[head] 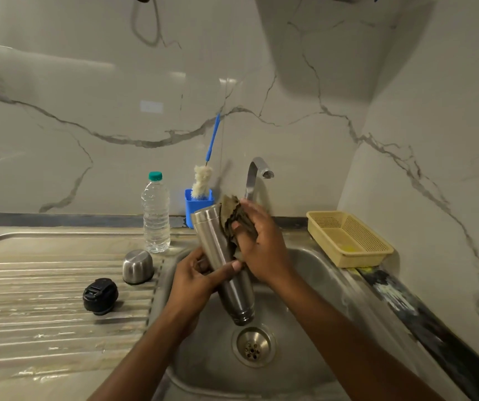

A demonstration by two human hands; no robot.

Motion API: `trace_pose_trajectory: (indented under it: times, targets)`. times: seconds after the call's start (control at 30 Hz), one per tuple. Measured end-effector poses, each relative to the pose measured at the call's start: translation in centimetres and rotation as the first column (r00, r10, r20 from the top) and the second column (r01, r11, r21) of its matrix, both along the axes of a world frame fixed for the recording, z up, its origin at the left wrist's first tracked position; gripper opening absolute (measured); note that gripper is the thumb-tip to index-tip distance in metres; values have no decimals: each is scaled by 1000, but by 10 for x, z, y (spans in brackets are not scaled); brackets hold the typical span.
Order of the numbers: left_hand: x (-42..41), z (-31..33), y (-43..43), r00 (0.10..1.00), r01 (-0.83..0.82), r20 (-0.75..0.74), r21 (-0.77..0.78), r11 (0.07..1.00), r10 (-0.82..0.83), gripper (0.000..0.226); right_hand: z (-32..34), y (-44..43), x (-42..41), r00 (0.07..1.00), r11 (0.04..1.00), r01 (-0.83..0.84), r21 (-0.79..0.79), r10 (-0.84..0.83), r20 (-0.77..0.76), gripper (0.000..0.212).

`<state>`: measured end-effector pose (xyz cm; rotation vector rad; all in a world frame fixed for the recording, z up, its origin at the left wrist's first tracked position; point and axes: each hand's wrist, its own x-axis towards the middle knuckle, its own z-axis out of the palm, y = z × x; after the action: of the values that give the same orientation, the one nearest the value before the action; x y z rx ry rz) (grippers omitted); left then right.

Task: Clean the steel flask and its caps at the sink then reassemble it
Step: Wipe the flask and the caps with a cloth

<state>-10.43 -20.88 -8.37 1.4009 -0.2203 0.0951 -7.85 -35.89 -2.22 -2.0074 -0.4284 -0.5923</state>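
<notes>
Reckon the steel flask (223,257) is slick and stiff, so my left hand (193,283) wraps its middle, right hand (262,247) clutching the scrub cloth (231,217).

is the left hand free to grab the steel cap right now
Probably not yet: the left hand grips the flask, so it must let go first. Otherwise the way looks free; the steel cap stands on the drainboard beside it with nothing between.

Far side of flask (221,250) behind cloth (230,214)
</notes>
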Motion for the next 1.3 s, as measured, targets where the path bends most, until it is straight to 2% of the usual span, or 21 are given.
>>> trace_pose_trajectory:
  times: [0.07,0.1,0.2,0.27,0.37,0.47,0.63,0.73,0.83,0.9,1.03,1.13,1.3]
  targets:
    - [-1,3,-3,1000,22,18,-3,1000,-22,43,12,3,0,998,998,-46,-38,48,43,66]
    - [-3,5,-4,999,26,31,-12,1000,-25,44,14,4,-1,995,995,-84,-62,88,57,68]
    - [-4,8,-1,1000,3,18,-136,991,-1,42,3,-1,-9,983,975,-170,-140,179,51,51]
    - [-1,9,7,1000,-26,-12,-206,978,24,40,-16,-8,-16,981,972,-191,-137,195,19,46]
    - [3,11,13,999,-51,-11,-216,975,50,43,-35,-18,-21,979,980,-197,-42,194,-66,42]
    - [0,14,9,1000,-12,-12,-210,978,10,47,-28,-19,-19,980,985,-174,-6,173,-101,41]
    - [-8,15,-3,998,59,1,-200,978,-60,40,10,-4,-7,979,978,-203,-38,203,-6,43]
    - [-7,19,1,1000,-4,-27,-269,963,-4,42,16,4,-7,966,965,-259,-48,260,4,44]
    - [-3,20,13,991,-120,-107,-390,913,85,53,-6,1,-16,961,949,-275,-156,278,2,45]
    - [-2,20,17,983,-165,-137,-405,900,118,56,-23,-6,-21,959,943,-281,-179,284,-11,48]
    - [0,24,20,972,-198,-209,-472,859,109,51,-46,-28,-26,966,962,-258,-90,258,-16,49]
    - [2,28,26,972,-212,-202,-510,834,123,53,-55,-35,-29,969,969,-245,-19,244,-38,49]
    - [1,28,18,969,-211,-229,-568,795,93,52,-31,-24,-18,976,983,-181,11,181,-117,37]
